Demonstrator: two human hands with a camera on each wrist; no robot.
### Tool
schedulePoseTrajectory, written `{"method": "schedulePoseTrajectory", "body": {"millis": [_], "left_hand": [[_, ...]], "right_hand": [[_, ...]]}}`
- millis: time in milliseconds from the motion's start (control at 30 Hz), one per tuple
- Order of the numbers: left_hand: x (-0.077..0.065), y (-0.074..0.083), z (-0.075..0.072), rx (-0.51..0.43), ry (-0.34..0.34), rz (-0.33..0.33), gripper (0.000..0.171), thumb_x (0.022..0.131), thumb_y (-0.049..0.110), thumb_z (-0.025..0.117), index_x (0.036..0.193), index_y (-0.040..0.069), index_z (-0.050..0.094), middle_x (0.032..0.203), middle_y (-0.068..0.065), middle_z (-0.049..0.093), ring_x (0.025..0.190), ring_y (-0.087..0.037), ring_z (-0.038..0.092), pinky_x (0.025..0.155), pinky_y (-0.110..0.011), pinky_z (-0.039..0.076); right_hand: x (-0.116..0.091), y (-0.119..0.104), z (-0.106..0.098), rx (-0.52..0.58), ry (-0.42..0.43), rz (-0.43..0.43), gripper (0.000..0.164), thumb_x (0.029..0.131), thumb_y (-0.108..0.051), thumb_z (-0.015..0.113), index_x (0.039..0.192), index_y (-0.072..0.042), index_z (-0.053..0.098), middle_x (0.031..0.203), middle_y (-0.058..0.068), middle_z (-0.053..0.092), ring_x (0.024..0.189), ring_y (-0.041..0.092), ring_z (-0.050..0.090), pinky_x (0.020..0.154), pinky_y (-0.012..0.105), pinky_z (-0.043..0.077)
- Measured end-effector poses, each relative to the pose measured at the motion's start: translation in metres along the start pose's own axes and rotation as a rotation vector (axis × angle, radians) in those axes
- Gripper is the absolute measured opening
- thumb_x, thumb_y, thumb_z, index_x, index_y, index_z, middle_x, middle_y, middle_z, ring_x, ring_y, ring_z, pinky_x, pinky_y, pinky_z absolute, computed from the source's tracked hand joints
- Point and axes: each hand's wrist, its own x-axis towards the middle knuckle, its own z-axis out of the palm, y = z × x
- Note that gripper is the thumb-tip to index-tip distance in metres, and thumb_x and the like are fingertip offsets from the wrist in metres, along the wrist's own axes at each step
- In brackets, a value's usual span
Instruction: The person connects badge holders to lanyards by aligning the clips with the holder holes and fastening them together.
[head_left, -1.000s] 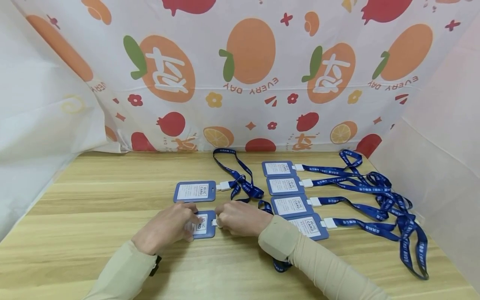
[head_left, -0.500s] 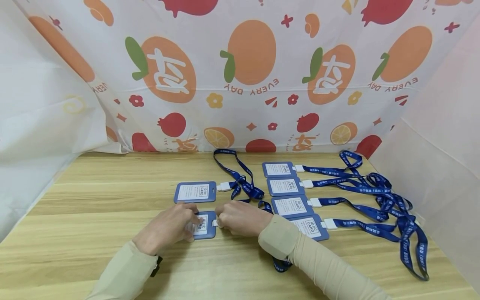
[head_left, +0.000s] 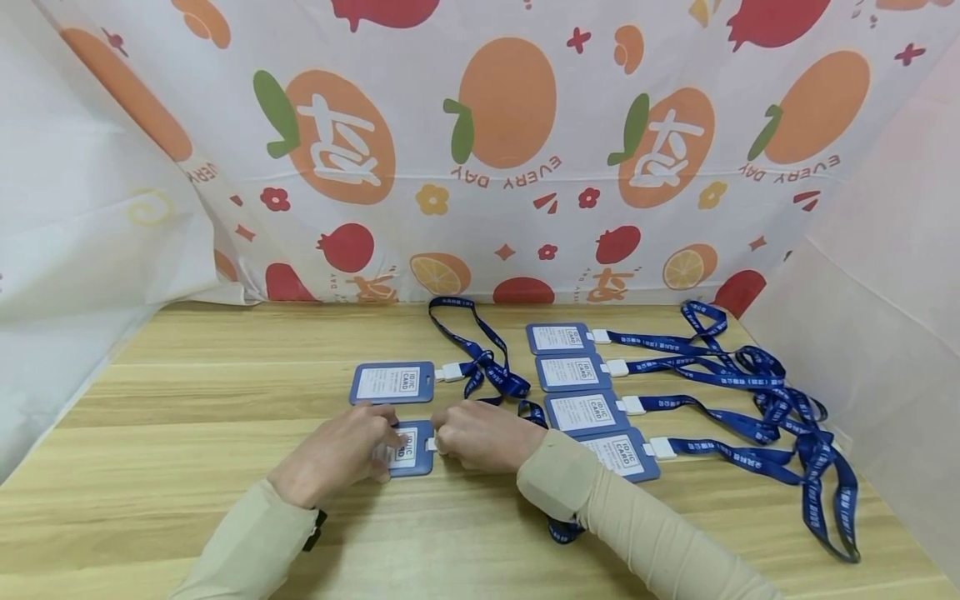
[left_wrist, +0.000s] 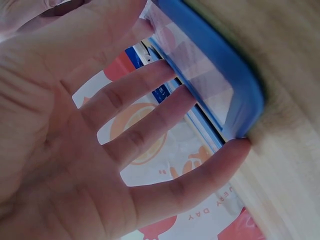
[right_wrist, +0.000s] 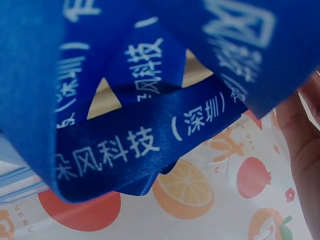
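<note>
In the head view my left hand [head_left: 341, 450] holds a blue ID card holder [head_left: 420, 465] flat on the table, covering its left half. The left wrist view shows fingertips along the edge of this card holder [left_wrist: 245, 85]. At the holder's slotted end my right hand [head_left: 480, 435] pinches the white clip [head_left: 431, 445] of a lanyard; most of the clip is hidden by the fingers. The blue lanyard [right_wrist: 150, 135], with white lettering, fills much of the right wrist view. Behind the hands lies another card holder [head_left: 392, 382] with its white clip [head_left: 452, 372] at the slot.
Several card holders with lanyards lie in a column on the right, the top one [head_left: 557, 337] farthest back. Their blue straps [head_left: 780, 400] spread and tangle toward the right edge of the wooden table [head_left: 187, 367]. A fruit-print cloth [head_left: 510, 208] hangs behind.
</note>
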Motion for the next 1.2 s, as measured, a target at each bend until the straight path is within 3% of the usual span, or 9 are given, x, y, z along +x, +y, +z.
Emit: {"method": "schedulePoseTrajectory", "body": {"millis": [367,833,1200], "left_hand": [[-0.0012,-0.0011,0.0015,0.020,0.013,0.016,0.033,0.062,0.004,0.094,0.093,0.001,0.081,0.100,-0.011,0.069,0.084,-0.019,0.064,0.075,-0.036,0.060],[0.0004,0.0002,0.0003,0.023,-0.007,-0.021,0.034,0.064,0.004,0.093,0.096,0.003,0.081,0.101,-0.011,0.068,0.082,-0.016,0.061,0.073,-0.031,0.059],[0.0009,-0.0012,-0.0008,0.033,0.007,0.012,0.032,0.063,0.004,0.094,0.091,0.003,0.081,0.102,-0.012,0.069,0.087,-0.022,0.066,0.075,-0.035,0.060]], "right_hand": [[0.0004,-0.0013,0.0023,-0.004,-0.002,0.001,0.015,0.097,-0.004,0.068,0.098,-0.011,0.082,0.092,-0.001,0.067,0.069,0.001,0.050,0.063,0.006,0.040],[0.0013,-0.0001,0.0014,-0.010,-0.008,0.007,0.016,0.099,-0.007,0.066,0.101,-0.010,0.082,0.095,-0.001,0.069,0.071,0.001,0.052,0.066,0.007,0.042],[0.0005,0.0014,0.0017,0.020,-0.005,0.007,0.016,0.098,-0.006,0.066,0.103,-0.010,0.082,0.095,0.000,0.069,0.071,0.002,0.052,0.067,0.006,0.041]]}}
